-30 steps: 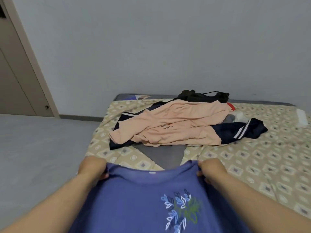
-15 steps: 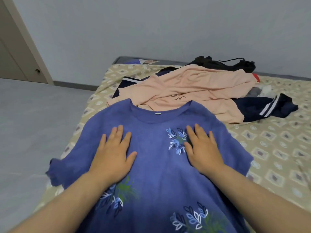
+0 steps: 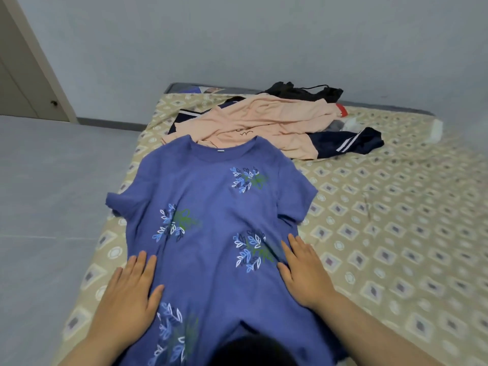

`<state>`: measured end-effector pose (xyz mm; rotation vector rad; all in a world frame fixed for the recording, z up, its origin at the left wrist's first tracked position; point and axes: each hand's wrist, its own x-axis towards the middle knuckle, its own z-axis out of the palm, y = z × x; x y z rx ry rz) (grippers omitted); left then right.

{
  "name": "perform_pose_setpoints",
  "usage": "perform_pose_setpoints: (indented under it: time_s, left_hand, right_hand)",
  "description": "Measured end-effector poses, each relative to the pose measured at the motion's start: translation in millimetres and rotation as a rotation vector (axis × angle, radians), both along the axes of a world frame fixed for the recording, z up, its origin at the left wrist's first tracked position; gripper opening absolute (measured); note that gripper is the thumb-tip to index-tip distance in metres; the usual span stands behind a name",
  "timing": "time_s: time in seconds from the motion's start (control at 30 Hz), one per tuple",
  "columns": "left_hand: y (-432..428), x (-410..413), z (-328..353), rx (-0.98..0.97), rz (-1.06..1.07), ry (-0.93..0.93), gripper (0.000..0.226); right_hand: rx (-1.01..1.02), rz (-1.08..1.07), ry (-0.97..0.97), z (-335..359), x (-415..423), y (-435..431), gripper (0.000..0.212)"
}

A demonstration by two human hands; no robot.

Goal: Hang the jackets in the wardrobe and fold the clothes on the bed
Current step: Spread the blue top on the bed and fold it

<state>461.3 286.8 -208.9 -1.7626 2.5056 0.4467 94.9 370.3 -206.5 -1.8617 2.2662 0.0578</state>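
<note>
The blue T-shirt (image 3: 211, 207) lies flat on the bed (image 3: 396, 233), on the part of the mattress that is closest to the person and beside its 9 o'clock edge. Its long axis goes from 6 o'clock to 12 o'clock. The hem is at the 6 o'clock end, near the person, and the round collar points to 12 o'clock, away from the person. The printed side with the leaf patterns faces up. One short sleeve points to 9 o'clock and reaches the edge of the mattress; the other sleeve points to 3 o'clock and has some folds under it.

The left hand (image 3: 129, 289) rests palm down on the 9 o'clock side edge of the shirt. Its fingers are straight and close together, and the thumb stands out to the side. The right hand (image 3: 303, 273) rests palm down on the 3 o'clock side edge, also with straight fingers held close together. Neither hand pinches the cloth.

At 12 o'clock from the collar, and touching it, lies a peach garment (image 3: 264, 125), not folded. A navy garment with white stripes (image 3: 351, 143) is partly under it, and a black garment (image 3: 303, 92) lies behind, near the wall (image 3: 264, 35).
</note>
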Motion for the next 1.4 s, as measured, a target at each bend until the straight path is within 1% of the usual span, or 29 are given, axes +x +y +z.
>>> perform_pose_setpoints:
  time_s: [0.1,0.13,0.17,0.23,0.27,0.3,0.37,0.4,0.43,0.47,0.5,0.53,0.57,0.63,0.7,0.77,0.83,0.87,0.9,0.97,1.0,1.07,1.13,1.2,1.27,1.3,1.33,1.37,1.4]
  left_hand:
    - [28,11,4,-0.049,0.101,0.076,0.071]
    - [37,13,6,-0.043,0.174,0.100,0.064]
    - [46,15,10,0.003,0.276,0.125,0.059]
    - [62,21,26,0.237,0.517,0.214,0.053]
    - [67,24,33,0.386,0.611,0.270,0.053]
    - [71,28,38,0.524,0.649,0.318,0.053]
    - [77,40,40,0.731,0.577,0.395,0.045]
    - [81,43,42,0.785,0.542,0.464,0.039]
    - [86,45,45,0.829,0.542,0.602,0.033]
    - [88,45,47,0.883,0.591,0.811,0.026]
    - [88,44,52,0.897,0.663,1.018,0.025]
    - [86,43,59,0.901,0.731,1.186,0.026]
    - [82,42,67,0.901,0.773,1.323,0.025]
    - [72,43,89,0.866,0.816,1.526,0.025]
    - [63,51,107,0.819,0.844,1.638,0.030]
    - [57,60,122,0.814,0.859,1.676,0.036]
    - [53,70,134,0.816,0.829,1.701,0.047]
    - [52,76,138,0.814,0.806,1.681,0.046]
    - [54,81,145,0.824,0.770,1.643,0.039]
    - [57,90,149,0.803,0.717,1.496,0.021]
    - [58,97,146,0.776,0.708,1.423,0.020]
    - [61,112,138,0.714,0.717,1.249,0.027]
    - [65,130,124,0.639,0.774,1.062,0.028]
    - [70,146,111,0.545,0.793,0.843,0.018]
    - [76,150,96,0.488,0.749,0.639,0.006]
    - [78,148,92,0.463,0.720,0.538,0.008]
    - [82,142,91,0.454,0.684,0.445,0.006]
    - [87,133,94,0.424,0.621,0.314,0.002]
    - [90,125,99,0.401,0.522,0.147,0.013]
  right_hand:
    - [-0.048,-0.119,-0.108,12,14,29,0.068]
    - [-0.087,-0.199,-0.164,16,18,38,0.068]
    - [-0.129,-0.294,-0.219,19,21,46,0.062]
    - [-0.174,-0.521,-0.354,32,28,61,0.033]
    - [-0.147,-0.621,-0.453,38,30,69,0.024]
    - [-0.099,-0.700,-0.556,45,31,77,0.022]
    - [0.067,-0.764,-0.725,56,33,92,0.020]
    - [0.152,-0.753,-0.813,62,34,100,0.016]
    - [0.202,-0.730,-0.891,68,35,106,0.011]
    - [0.198,-0.716,-0.965,75,35,111,0.007]
    - [0.147,-0.716,-1.038,81,34,113,0.007]
    - [0.074,-0.739,-1.113,87,32,113,0.010]
    - [-0.001,-0.773,-1.198,93,30,113,0.013]
    - [-0.121,-0.816,-1.314,108,27,110,0.015]
    - [-0.208,-0.833,-1.375,124,25,105,0.017]
    - [-0.269,-0.879,-1.466,140,20,101,0.015]
    - [-0.270,-0.919,-1.537,155,13,99,0.012]
    - [-0.248,-0.928,-1.565,162,9,99,0.010]
    - [-0.226,-0.937,-1.593,168,6,100,0.009]
    - [-0.189,-0.969,-1.629,178,1,105,0.009]
    - [-0.168,-0.986,-1.646,182,-2,109,0.011]
    - [-0.104,-0.999,-1.680,185,-7,120,0.019]
    - [-0.023,-0.966,-1.649,186,-12,134,0.022]
    - [0.057,-0.919,-1.487,183,-16,147,0.021]
    - [0.159,-0.855,-1.227,175,-16,157,0.015]
    - [0.197,-0.825,-1.095,170,-14,160,0.015]
    - [0.223,-0.796,-0.969,164,-11,161,0.020]
    - [0.243,-0.763,-0.857,159,-7,161,0.027]
    - [0.261,-0.721,-0.756,155,-2,158,0.033]
